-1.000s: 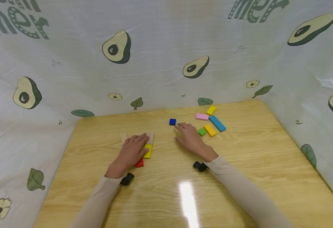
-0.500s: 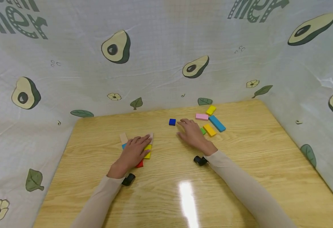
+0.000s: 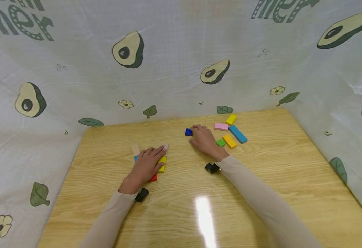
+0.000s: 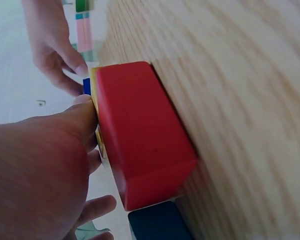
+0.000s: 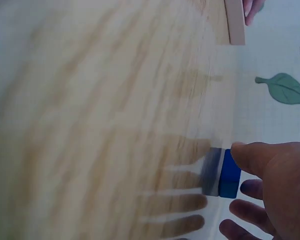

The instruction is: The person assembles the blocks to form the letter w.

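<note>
My left hand [image 3: 147,167] lies over a cluster of wooden blocks left of the table's middle, fingers extended. Around it show parts of a red block [image 4: 145,132], a yellow block [image 3: 162,165], a light blue block [image 3: 136,158], a pale pink block [image 3: 166,147] and a beige block [image 3: 136,149]. The palm covers the rest. My right hand [image 3: 205,140] is at a small dark blue block [image 5: 230,174] on the table. In the right wrist view its thumb tip overlaps the block's upper corner, with loosely bent fingers beside and below it.
Right of my right hand lie a green block [image 3: 221,142], an orange block [image 3: 229,141], a long blue block [image 3: 238,134], a pink block [image 3: 221,126] and a yellow block [image 3: 231,119]. A printed cloth [image 3: 174,62] borders the table at the back and sides.
My right hand has moved forward and its fingers now reach the dark blue block, which stays in place. My left hand has hardly moved on its cluster.
</note>
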### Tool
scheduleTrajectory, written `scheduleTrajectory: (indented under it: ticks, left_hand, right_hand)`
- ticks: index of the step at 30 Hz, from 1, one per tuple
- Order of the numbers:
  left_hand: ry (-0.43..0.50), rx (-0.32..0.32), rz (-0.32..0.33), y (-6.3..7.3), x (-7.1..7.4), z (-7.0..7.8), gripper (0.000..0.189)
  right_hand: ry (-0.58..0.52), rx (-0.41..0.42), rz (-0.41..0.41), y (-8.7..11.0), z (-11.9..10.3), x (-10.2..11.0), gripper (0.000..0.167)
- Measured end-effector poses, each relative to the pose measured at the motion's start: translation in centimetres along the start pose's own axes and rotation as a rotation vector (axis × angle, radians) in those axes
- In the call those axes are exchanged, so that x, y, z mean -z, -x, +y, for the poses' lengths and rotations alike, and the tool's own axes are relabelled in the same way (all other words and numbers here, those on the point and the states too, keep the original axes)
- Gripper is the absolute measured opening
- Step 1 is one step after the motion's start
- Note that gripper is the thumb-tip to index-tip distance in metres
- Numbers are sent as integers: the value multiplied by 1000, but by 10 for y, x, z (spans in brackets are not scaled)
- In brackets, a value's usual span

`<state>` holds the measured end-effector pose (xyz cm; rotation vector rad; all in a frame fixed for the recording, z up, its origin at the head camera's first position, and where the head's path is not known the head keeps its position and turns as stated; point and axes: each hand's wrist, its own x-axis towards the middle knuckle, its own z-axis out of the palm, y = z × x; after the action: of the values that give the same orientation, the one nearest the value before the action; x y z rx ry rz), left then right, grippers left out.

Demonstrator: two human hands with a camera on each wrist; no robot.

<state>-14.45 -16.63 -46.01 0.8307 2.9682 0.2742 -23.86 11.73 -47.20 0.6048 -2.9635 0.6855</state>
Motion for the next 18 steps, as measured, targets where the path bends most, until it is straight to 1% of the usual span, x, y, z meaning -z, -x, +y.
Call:
scheduleTrajectory:
  ticks: [4, 12, 18]
  left_hand:
    - [-5, 2, -4, 0, -1, -1, 56]
    - [-12, -2, -8, -1, -2, -1, 55]
    - [-11, 15, -19, 0, -2, -1, 55]
  right_hand:
    - [26, 0, -21, -8, -4, -2, 51]
    - [26, -27, -16, -19, -9, -6, 41]
    - [48, 2, -7, -24, -14, -8, 35]
